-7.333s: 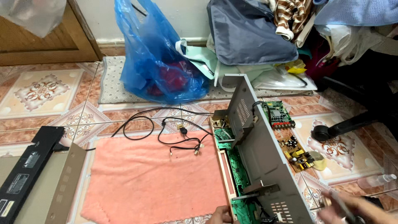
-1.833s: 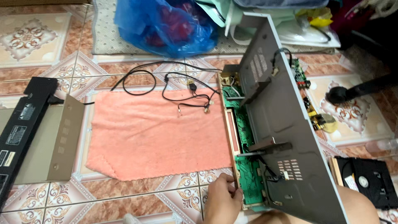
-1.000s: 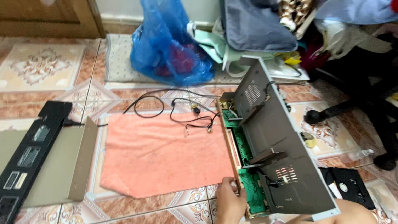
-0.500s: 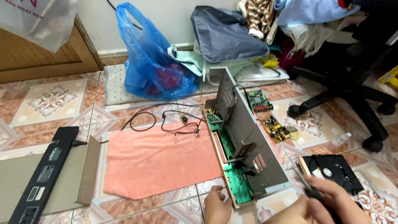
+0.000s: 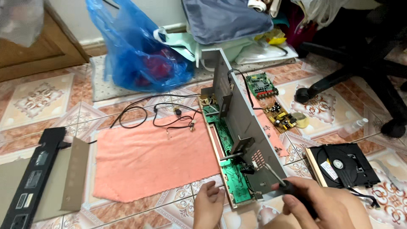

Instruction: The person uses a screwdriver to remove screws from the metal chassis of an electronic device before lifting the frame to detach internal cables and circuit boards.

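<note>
Chassis (image 5: 241, 127) of grey metal, a stripped player body, stands tilted on its long edge on the tiled floor (image 5: 38, 97), its near end at the bottom of the view and its far end reaching toward the blue plastic bag (image 5: 135, 51). Along its lower edge a green circuit board (image 5: 231, 178) shows, mounted inside the frame. The left hand (image 5: 208, 208) rests at the near corner of the chassis, fingers (image 5: 212, 191) lightly curled and together, their tips touching the frame edge beside the green board. The right hand (image 5: 326, 208) has its fingers wrapped tight around the black handle of a screwdriver (image 5: 282, 182), whose metal shaft points up and left onto the grey panel near a cluster of small holes.

Left of the chassis a pink towel (image 5: 152, 161) lies flat on the floor, with loose black wires (image 5: 165, 116) at its far edge. Further left lies a beige cover panel (image 5: 63, 178) with a black front strip (image 5: 34, 178) beside it. To the right of the chassis two bare boards lie on the tiles, a green one (image 5: 262, 85) and a yellow-brown one (image 5: 282, 116). A black disc drive (image 5: 343, 163) sits near the right hand. A black office chair base (image 5: 352, 72) stands at the upper right.
</note>
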